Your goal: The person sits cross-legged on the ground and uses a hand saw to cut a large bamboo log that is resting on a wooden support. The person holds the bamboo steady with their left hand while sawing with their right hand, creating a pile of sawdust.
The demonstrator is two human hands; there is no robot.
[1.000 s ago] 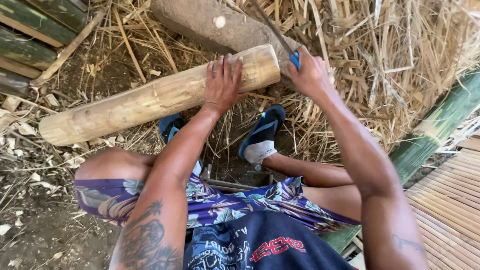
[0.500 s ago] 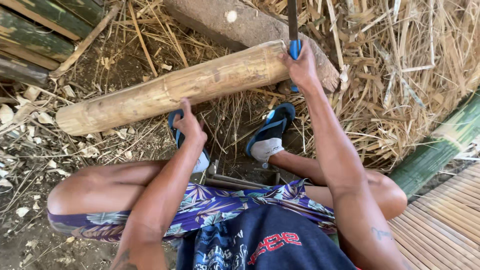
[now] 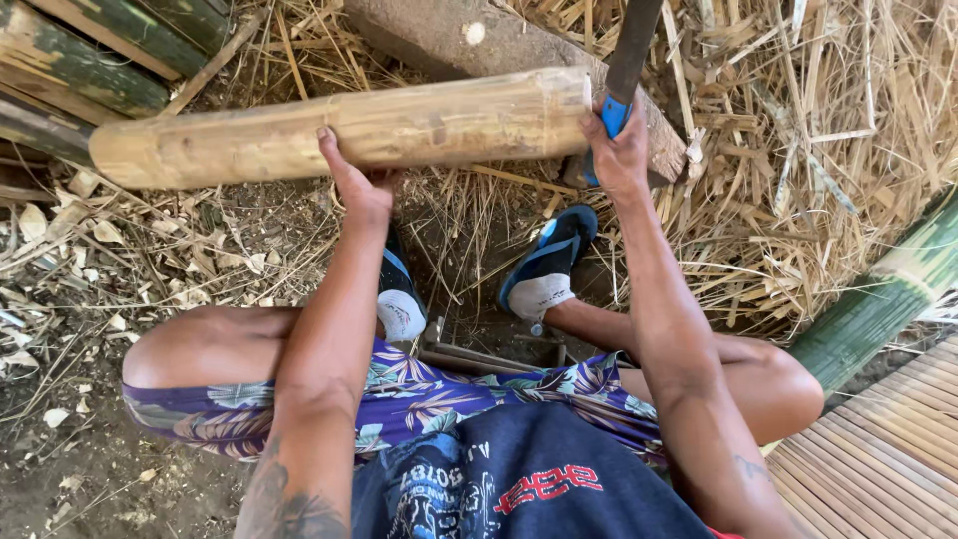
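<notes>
Bamboo log [image 3: 339, 130] lies across the ground, one end propped on a stone block [image 3: 439, 35], dry straw [image 3: 798, 150] all around. Left hand [image 3: 354, 185] pushes against log's near side, fingers released. Right hand [image 3: 619, 150] clenched around blue-handled blade [image 3: 624, 65] at log's end.

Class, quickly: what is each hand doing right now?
Left hand: open, palm against the pale round bamboo pole.
Right hand: closed around the blue-handled dark blade tool.
</notes>
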